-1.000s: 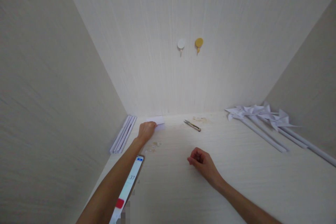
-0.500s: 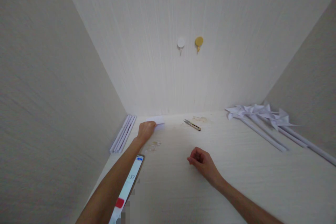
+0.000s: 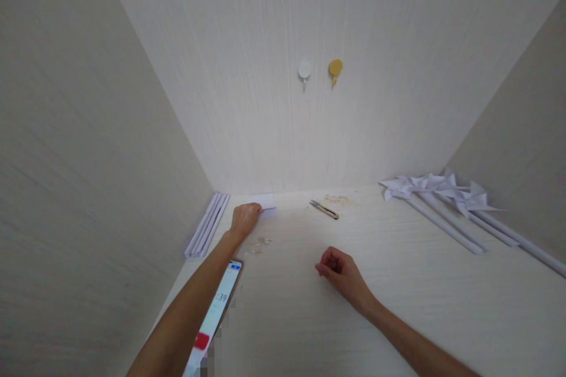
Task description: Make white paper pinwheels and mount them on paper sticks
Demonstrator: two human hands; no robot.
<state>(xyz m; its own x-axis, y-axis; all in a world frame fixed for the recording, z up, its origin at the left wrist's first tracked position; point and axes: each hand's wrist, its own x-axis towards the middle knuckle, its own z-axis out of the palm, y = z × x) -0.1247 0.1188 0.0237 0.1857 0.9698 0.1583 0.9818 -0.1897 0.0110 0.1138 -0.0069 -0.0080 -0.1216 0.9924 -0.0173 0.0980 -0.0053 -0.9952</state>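
From my remote seat I see the pale tabletop [image 3: 283, 318] across the lower frame. White paper pinwheels [image 3: 435, 187] lie at its right, a phone [image 3: 224, 290] at lower left, paper rolls [image 3: 207, 225] farther left. My right hand [image 3: 347, 278], lower right of centre, is curled; I cannot tell whether its fingertips hold anything. My left hand [image 3: 244, 220] pinches the edge of the white paper [image 3: 266, 199], left of centre. Small snips [image 3: 325, 210] lie near the middle.

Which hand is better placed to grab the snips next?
Probably the right hand: it shows nothing held, and the snips lie just beyond it; the left hand is occupied with paper.
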